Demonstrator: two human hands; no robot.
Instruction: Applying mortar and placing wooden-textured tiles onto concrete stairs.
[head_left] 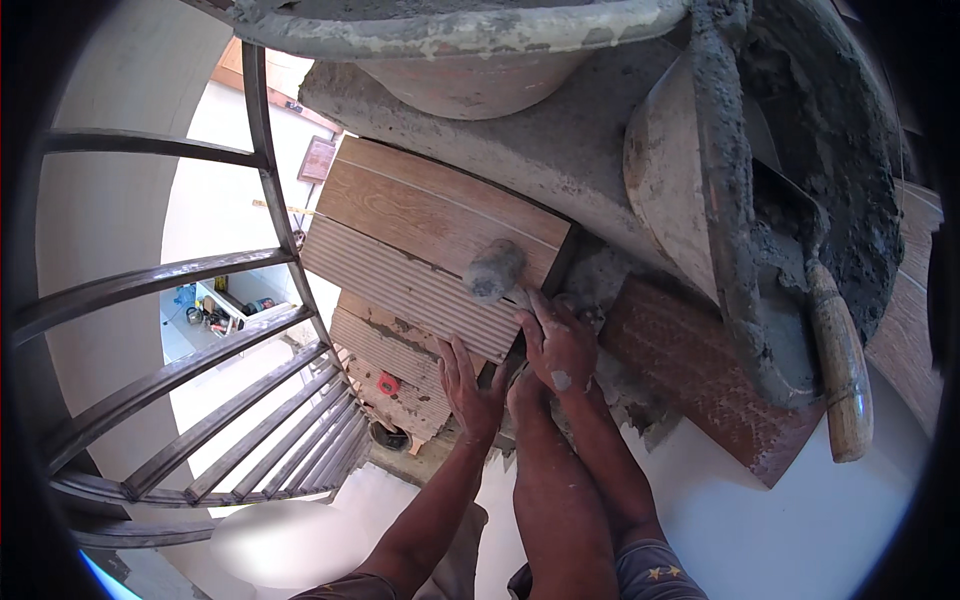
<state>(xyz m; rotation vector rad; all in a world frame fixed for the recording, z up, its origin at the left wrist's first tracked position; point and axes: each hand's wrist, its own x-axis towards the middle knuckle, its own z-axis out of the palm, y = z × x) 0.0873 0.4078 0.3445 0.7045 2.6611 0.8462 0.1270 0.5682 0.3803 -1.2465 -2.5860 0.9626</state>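
My right hand (560, 345) grips the short handle of a mallet. The mallet's grey, mortar-stained head (495, 271) rests on or just over a wood-look stair tile (430, 195) with a ribbed strip along its front. Fingers stretched, my left hand (470, 395) lies at the near front edge of that ribbed strip, beside the corner. Grey mortar smears mark the tile and the back of my right hand. One bare leg stands between my forearms.
Mortar fills a bucket (665, 170) at right, with a wooden-handled trowel (842, 365) in it; another mortar-coated basin (470, 85) stands at the top. A brown tile (715, 375) leans at right. A metal railing (150, 285) runs left. A red round object (388, 383) lies on a lower step.
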